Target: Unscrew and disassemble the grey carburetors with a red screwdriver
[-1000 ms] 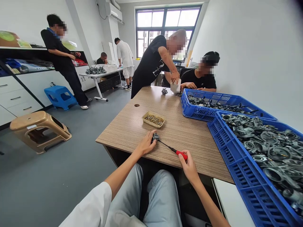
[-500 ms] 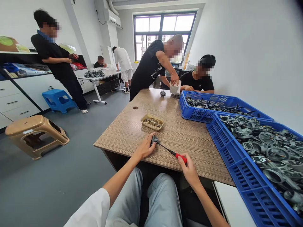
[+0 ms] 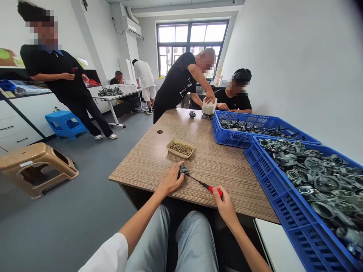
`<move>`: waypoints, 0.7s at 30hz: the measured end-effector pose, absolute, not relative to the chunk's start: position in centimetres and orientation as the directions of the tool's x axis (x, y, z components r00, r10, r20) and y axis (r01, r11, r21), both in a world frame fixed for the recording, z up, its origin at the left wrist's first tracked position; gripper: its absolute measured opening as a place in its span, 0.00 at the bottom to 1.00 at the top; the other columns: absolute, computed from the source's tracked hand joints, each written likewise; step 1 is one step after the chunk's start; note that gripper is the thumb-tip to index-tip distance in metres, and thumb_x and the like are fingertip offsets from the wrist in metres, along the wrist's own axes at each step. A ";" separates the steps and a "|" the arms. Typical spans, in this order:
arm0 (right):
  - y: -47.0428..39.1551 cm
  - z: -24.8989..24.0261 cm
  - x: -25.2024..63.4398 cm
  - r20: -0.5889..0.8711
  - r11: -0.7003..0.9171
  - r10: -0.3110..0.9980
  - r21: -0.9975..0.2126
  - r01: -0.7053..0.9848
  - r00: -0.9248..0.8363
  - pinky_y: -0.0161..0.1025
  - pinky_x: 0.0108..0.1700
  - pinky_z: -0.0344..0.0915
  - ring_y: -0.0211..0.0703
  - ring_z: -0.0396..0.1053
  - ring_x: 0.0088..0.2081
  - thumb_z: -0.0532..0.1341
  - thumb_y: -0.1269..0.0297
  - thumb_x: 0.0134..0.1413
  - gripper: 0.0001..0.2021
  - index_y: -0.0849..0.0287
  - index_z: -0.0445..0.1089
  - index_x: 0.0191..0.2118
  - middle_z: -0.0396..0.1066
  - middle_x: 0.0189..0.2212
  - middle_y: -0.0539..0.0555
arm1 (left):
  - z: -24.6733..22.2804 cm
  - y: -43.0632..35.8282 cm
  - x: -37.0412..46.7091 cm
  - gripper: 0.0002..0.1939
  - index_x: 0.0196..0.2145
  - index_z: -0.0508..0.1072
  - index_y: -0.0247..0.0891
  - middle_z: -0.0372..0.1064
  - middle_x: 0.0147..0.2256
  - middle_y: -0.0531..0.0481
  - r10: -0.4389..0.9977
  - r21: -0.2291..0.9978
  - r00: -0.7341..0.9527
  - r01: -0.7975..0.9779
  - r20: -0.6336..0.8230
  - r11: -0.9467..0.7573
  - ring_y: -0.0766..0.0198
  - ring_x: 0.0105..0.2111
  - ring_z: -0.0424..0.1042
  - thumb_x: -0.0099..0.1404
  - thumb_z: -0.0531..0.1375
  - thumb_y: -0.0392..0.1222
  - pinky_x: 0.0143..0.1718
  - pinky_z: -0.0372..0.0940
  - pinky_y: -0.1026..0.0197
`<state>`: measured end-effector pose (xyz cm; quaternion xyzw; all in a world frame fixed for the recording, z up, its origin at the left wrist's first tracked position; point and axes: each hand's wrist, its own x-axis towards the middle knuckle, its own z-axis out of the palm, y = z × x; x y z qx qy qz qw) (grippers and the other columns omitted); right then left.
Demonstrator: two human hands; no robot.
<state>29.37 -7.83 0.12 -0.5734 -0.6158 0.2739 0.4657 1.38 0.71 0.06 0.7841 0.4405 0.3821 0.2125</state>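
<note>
Here — hands (image 3: 172, 181) (image 3: 224, 200) (curled) on metal part (image 3: 183, 170), screwdriver (image 3: 204, 184).

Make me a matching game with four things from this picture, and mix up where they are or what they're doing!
1. Red-handled screwdriver
2. Little tray
3. Brown stool
4. Left hand

A. Standing on the floor
B. Holding a small metal part
C. On the table, full of tiny pieces
D. Held in the right hand

Right pairs: 1-D, 2-C, 3-A, 4-B
</note>
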 end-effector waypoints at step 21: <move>-8.2 -0.1 29.3 0.266 0.194 0.957 -0.881 0.432 0.114 0.41 0.35 0.64 0.45 0.63 0.30 0.60 0.41 0.65 0.19 0.52 0.67 0.46 0.65 0.29 0.48 | -0.1 0.8 1.2 0.29 0.71 0.55 0.39 0.64 0.62 0.37 0.840 0.663 0.325 0.515 0.435 -0.543 0.50 0.63 0.67 0.75 0.52 0.42 0.68 0.62 0.43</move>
